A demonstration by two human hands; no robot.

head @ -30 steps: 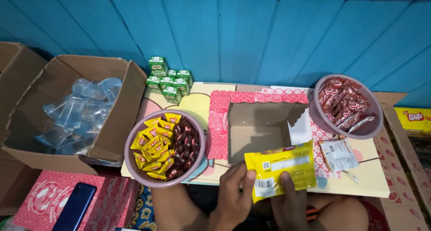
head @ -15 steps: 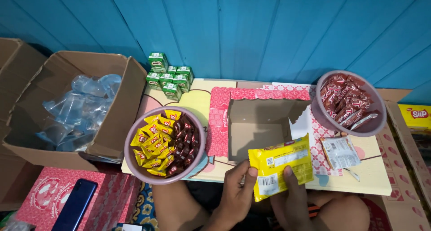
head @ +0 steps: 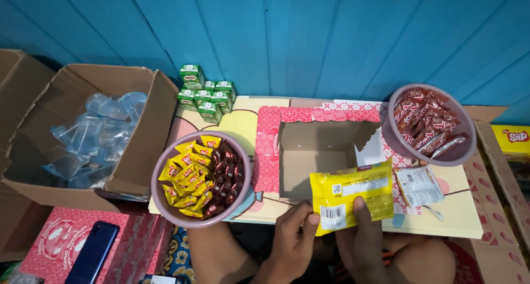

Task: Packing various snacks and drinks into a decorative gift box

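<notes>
A yellow snack packet (head: 353,198) is gripped from below by both hands, its barcode side up. My left hand (head: 293,241) pinches its lower left corner with the thumb on top. My right hand (head: 365,240) grips its lower edge, thumb pressed on the packet. The packet hovers over the front right corner of an open cardboard box (head: 314,159) with a red patterned outside and empty brown inside, which sits on a low yellow board (head: 441,220).
A mauve bowl (head: 165,204) of yellow and brown sweets sits left of the box; another bowl (head: 433,156) of red-brown wrapped bars sits right. Green drink cartons (head: 207,96) stand behind. A small white sachet (head: 418,185), a carton of plastic cups (head: 94,137) and a blue phone (head: 92,253) lie around.
The yellow packet has shifted up and to the right, closer to the open box. Both hands kept their grip and moved with it.
</notes>
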